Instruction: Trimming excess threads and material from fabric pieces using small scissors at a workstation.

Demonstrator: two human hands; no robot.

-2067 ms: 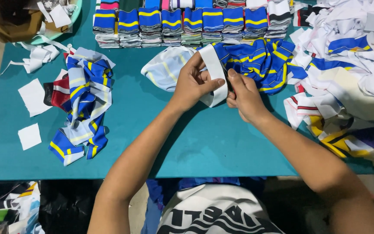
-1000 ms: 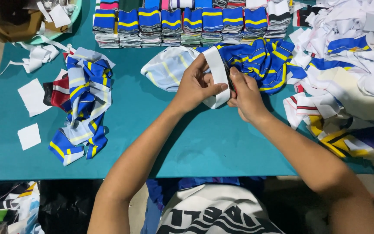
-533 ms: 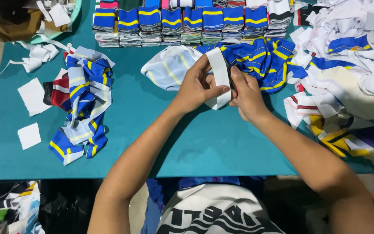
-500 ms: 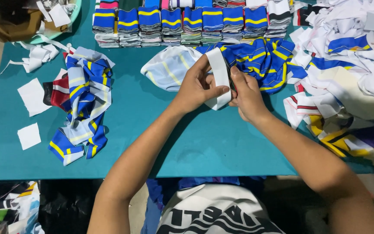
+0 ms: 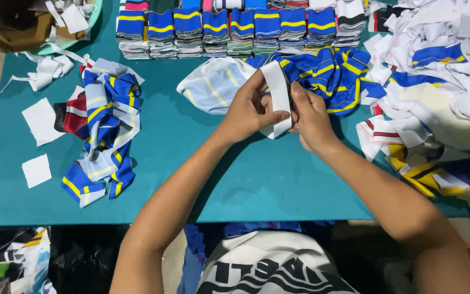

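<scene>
Both hands meet over the middle of the teal table point(image 5: 257, 179). My left hand point(image 5: 248, 111) pinches a white elastic band point(image 5: 278, 95) that stands upright between my hands. My right hand point(image 5: 311, 117) grips the same band from its right side. The band belongs to a blue garment with yellow stripes point(image 5: 333, 73) that lies behind my hands. A pale blue striped cloth piece point(image 5: 213, 84) rests just left of the band.
A row of folded blue-and-yellow stacks point(image 5: 229, 30) lines the far edge. A loose heap of blue striped garments point(image 5: 104, 125) lies at the left with white paper squares point(image 5: 39, 141). A big pile of white and blue cloth point(image 5: 441, 81) fills the right side.
The white band has been turned from lying tilted across the garment to standing more upright, and my two hands have closed in on it.
</scene>
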